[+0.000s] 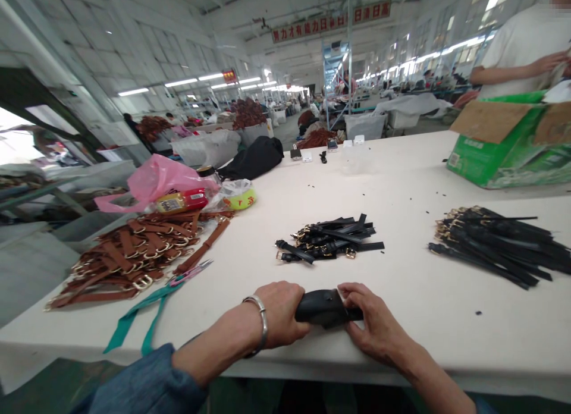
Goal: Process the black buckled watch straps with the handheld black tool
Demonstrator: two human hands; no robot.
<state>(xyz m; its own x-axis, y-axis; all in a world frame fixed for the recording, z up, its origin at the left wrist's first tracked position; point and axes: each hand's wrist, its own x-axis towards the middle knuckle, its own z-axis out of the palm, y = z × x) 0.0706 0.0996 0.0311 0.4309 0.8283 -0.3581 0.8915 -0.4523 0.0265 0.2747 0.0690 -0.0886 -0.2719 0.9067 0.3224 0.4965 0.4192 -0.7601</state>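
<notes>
My left hand [283, 314], with a silver bangle at the wrist, is wrapped round the left end of a smooth black leather-like piece [322, 307]. That piece is wide in the middle, with a small dot on top; its exact kind I cannot make out. At its narrower right end my right hand [371, 322] pinches it between thumb and fingers. Both hands are just above the table's near edge. Beyond them lies a small pile of short black straps [332, 238] with gold buckles. A larger bundle of black straps [499, 241] lies to the right.
On the left are brown buckled straps [129, 253] and scissors [194, 273] with a teal ribbon [143, 313]. Behind them sit a pink bag [156, 179] and a black cloth [256, 158]. A green box [495, 149] stands at right, near another person [521, 51]. Dark scraps dot the white table [401, 200].
</notes>
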